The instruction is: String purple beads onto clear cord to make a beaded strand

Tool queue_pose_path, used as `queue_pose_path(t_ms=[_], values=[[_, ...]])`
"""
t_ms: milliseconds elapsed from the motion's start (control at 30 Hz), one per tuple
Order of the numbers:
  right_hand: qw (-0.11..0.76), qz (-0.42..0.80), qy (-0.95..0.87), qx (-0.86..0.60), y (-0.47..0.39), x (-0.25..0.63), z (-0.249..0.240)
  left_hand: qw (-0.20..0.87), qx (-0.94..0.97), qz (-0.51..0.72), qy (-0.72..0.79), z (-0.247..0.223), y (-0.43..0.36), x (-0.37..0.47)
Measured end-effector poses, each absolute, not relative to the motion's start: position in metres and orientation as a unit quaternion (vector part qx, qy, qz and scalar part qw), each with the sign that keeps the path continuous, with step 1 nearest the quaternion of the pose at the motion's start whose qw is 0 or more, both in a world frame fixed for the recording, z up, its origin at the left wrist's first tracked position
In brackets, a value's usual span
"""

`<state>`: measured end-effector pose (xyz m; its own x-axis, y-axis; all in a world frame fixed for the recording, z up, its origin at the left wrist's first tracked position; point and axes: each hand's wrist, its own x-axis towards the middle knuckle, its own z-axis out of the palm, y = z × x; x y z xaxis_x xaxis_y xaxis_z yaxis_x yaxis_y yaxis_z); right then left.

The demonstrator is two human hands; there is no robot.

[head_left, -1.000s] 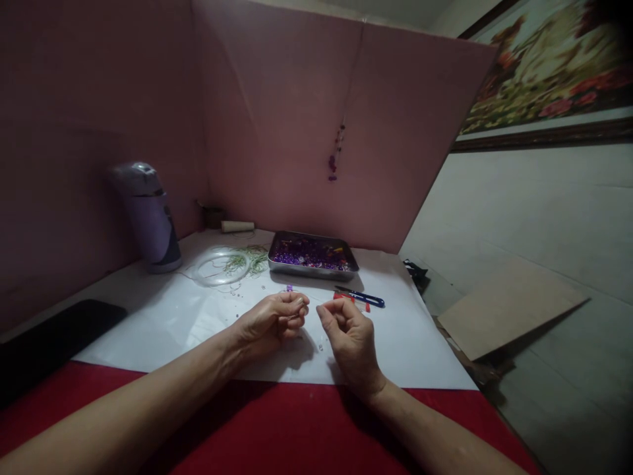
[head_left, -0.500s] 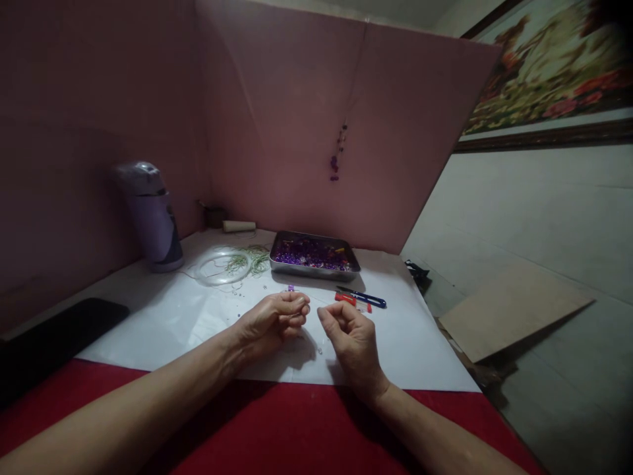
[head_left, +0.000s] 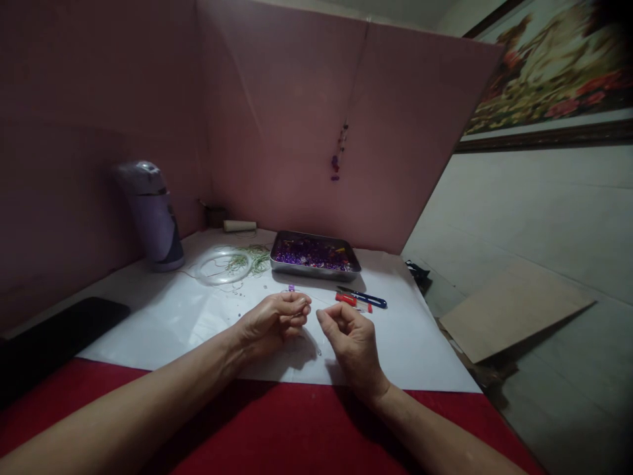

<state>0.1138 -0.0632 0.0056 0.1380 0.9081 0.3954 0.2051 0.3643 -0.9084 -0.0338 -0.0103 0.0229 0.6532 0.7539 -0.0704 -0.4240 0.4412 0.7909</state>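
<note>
My left hand (head_left: 278,320) is pinched closed above the white sheet (head_left: 188,336), thumb against fingers; what it holds is too small to make out. Facing it a short gap away, my right hand (head_left: 353,340) also pinches thumb to forefinger, on something I cannot make out. Small clear bits lie on the sheet between and below the hands. Just beyond them is a little purple piece (head_left: 291,288). Thread snips (head_left: 363,298) with a dark blue handle lie past my right hand, beside a red-ended small case (head_left: 346,299).
A metal tray (head_left: 316,270) of purple beads stands behind the hands. Left of it are tangled green thread (head_left: 257,259), a clear ring (head_left: 200,269) and a purple flask (head_left: 157,227). A bead strand (head_left: 335,161) hangs on the pink panel. A black object (head_left: 74,330) lies at left.
Both hands stay pinched in nearly the same place. My right hand's fingertips have shifted very slightly toward the left hand.
</note>
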Motion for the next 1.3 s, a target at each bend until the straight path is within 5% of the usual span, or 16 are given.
queue_pose_path(t_ms=[1300], values=[[0.554,0.295,-0.629,-0.46,-0.0643,0.1137,0.008,0.78,0.47,0.335,0.243,0.0213,-0.0152,-0.0323]])
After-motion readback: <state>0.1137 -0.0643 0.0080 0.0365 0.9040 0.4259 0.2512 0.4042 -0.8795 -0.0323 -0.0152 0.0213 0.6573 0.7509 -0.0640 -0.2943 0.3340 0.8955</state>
